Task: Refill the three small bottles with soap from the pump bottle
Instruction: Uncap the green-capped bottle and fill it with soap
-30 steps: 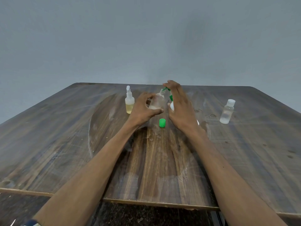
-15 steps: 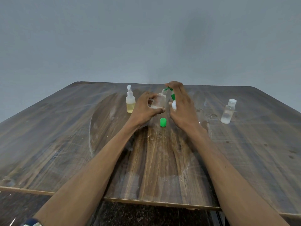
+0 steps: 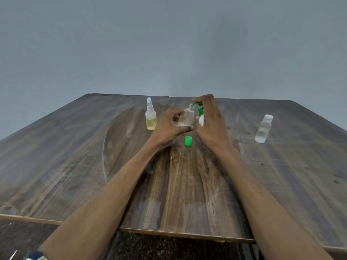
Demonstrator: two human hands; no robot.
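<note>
The left hand (image 3: pixel 170 126) grips the uncapped small bottle (image 3: pixel 186 117) tilted rightward, its mouth apparently just under the nozzle of the pump bottle (image 3: pixel 200 117), which the right hand (image 3: pixel 210 121) holds, fingers on the pump head.

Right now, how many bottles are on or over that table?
4: a yellowish one far left, a clear one in the left hand, the pump bottle under the right hand, a white-capped one far right.

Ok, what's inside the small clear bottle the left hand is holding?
The clear bottle, tilted in the left hand, shows only a thin pale layer at its bottom; above looks empty. The pump bottle nozzle sits at its neck. The fingers cover part of the base.
</note>
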